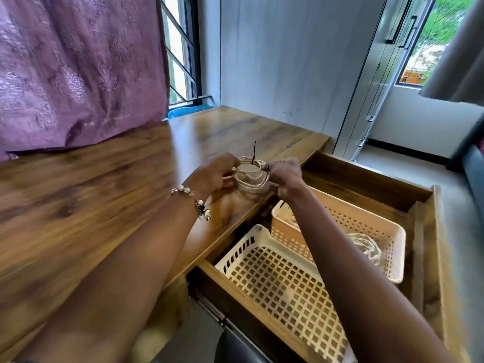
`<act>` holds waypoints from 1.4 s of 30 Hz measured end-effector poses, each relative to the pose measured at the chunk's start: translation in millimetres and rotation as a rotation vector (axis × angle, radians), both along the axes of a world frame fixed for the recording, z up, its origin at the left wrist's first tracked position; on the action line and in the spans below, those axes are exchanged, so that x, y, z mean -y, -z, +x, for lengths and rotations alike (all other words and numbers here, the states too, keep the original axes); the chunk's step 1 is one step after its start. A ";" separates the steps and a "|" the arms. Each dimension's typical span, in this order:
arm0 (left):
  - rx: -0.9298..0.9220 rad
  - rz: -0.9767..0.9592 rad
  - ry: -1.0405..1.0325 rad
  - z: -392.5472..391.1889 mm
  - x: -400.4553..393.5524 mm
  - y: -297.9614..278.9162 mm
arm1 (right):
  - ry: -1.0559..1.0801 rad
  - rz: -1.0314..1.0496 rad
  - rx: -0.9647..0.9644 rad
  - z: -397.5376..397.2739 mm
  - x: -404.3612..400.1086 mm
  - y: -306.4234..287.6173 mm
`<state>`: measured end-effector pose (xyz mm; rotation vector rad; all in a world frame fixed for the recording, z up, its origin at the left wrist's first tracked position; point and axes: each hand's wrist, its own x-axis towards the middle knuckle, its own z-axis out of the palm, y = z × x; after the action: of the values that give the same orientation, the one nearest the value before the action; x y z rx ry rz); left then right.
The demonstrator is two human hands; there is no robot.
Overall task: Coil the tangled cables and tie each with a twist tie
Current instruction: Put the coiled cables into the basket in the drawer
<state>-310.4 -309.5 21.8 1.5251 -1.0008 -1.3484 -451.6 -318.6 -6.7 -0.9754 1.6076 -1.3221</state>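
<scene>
Single head-worn wide-angle view, tilted forward and down across the wooden desk (pixel 110 195) from close above its near edge; the open drawer (pixel 366 179) sits right of the desk.

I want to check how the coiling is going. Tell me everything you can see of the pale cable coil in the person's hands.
The coil is a cream, cord-like cable wound into several loose round loops, held over the wooden desk's edge. The left hand grips its left side, the right hand its right. A thin black twist tie sits on its far side, one end sticking up.
</scene>
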 end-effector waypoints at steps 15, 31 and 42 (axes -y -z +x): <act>0.070 0.022 0.266 -25.5 -139.0 38.0 | -0.229 0.237 0.109 -63.5 -185.7 11.6; 0.795 -0.098 0.433 -40.6 -157.9 69.3 | -0.228 0.089 -0.274 -98.9 -223.6 30.3; 0.955 -0.665 0.333 -86.7 -164.3 74.7 | 0.473 0.002 -0.856 -164.8 -253.8 69.6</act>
<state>-397.1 -145.2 -52.9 1.4742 -2.1030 -0.2977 -616.4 -64.8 -76.3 -1.3112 2.6097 -1.2619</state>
